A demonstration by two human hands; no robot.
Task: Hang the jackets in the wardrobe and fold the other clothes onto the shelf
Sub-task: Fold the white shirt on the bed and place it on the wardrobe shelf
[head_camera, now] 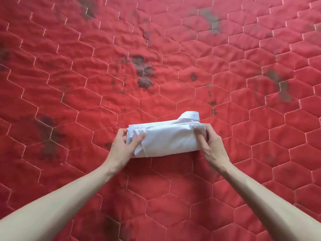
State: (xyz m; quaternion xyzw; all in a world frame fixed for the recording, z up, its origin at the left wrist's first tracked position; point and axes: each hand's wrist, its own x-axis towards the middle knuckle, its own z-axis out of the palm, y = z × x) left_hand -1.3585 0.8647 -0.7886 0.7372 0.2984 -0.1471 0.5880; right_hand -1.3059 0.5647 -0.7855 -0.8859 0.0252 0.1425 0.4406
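Both hands are on the bundle, and I read them from the left across. At the left end, my left hand [124, 145] grips the folded white shirt [165, 138], thumb laid over the top layers and the other fingers curled round the far side, where loose edges bunch up. The shirt itself lies low in the middle of the red quilted mattress [173, 58], folded into a compact oblong with its collar [191, 116] poking up at the far right corner. At the right end, my right hand [211, 141] clamps it too, thumb pressed into the top cloth and fingers wrapped over the end. I judge the fold is finished and the step in hand is lifting the packet to carry it to the shelf, which is nowhere in view. To do that well I would keep both ends squeezed inward evenly, slide the fingers fully beneath so the bottom layer comes along, and raise it level. The left end looks the looser one; if that grip slackens, the layers there could fan open. The dark stains on the mattress lie well apart from the shirt.
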